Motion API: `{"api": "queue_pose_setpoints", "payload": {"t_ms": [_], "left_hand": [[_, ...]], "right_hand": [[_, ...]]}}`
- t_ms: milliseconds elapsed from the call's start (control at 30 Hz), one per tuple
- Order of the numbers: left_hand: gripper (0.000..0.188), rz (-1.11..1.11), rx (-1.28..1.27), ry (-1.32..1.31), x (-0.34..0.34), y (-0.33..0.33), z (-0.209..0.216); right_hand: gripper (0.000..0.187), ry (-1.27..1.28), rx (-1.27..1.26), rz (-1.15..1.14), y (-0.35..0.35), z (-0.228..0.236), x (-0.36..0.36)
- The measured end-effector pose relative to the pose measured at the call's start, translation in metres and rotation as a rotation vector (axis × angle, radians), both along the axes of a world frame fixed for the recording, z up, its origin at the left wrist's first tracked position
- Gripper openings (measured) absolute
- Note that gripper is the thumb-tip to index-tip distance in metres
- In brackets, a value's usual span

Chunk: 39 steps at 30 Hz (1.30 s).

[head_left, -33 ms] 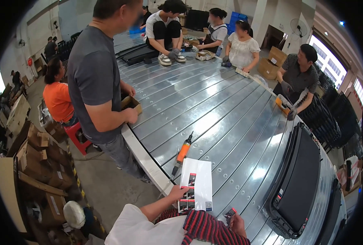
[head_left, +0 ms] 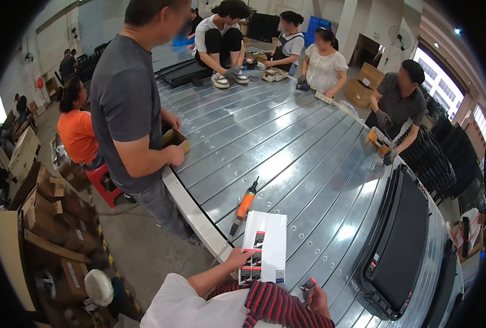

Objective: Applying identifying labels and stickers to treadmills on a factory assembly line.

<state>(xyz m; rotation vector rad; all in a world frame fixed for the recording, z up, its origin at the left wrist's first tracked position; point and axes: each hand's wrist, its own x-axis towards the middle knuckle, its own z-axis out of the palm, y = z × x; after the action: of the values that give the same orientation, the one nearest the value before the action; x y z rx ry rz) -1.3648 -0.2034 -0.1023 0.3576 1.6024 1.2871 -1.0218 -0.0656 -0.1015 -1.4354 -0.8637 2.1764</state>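
Note:
My left hand (head_left: 236,259) grips the left edge of a white sheet of labels (head_left: 274,240), with its fingers lying over the printed side. Several small red and black labels (head_left: 250,273) remain along the sheet's left part, and a small square code is at its lower right corner. My right hand (head_left: 316,299), lower right, pinches a single red and black label (head_left: 308,283) above the metal surface. Just beyond the sheet lies an orange and black power screwdriver (head_left: 244,206), its bit pointing away. Striped sleeves partly cover my forearms.
A wide ribbed metal tabletop (head_left: 265,147) stretches ahead. Black framed panels (head_left: 401,240) lie on its right side. A person in grey (head_left: 125,93) stands at the left edge holding an open cardboard box (head_left: 177,140). Other people work around the far side; cartons (head_left: 57,213) are stacked at left.
The label sheet in my left hand has shifted very slightly to the right. The hands of the person at the far right have moved a little. My right hand keeps its place.

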Motion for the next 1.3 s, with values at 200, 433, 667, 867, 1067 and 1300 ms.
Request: {"api": "queue_pose_setpoints", "payload": {"t_ms": [200,433,667,867,1067,1300], "left_hand": [[0.031,-0.273,0.224,0.181,-0.005,0.028,0.065],[0.036,-0.483,0.290,0.182,0.009,0.038,0.092],[0.040,-0.577,0.177,0.279,0.009,0.041,0.109],[0.038,-0.676,0.185,0.564,0.001,0.043,0.104],[0.042,-0.781,0.283,0.879,0.001,0.047,0.109],[0.043,-0.855,0.257,0.901,-0.012,0.047,0.119]], "right_hand": [[0.027,-0.098,0.233,-0.005,0.014,0.056,-0.046],[0.058,0.087,0.393,0.121,0.022,0.098,-0.083],[0.048,0.301,0.306,-0.086,0.030,0.117,-0.103],[0.046,0.397,0.586,0.012,0.046,0.182,-0.091],[0.072,-0.144,1.066,0.390,0.031,0.215,-0.113],[0.050,-0.529,1.056,0.639,0.011,0.215,-0.148]]}}
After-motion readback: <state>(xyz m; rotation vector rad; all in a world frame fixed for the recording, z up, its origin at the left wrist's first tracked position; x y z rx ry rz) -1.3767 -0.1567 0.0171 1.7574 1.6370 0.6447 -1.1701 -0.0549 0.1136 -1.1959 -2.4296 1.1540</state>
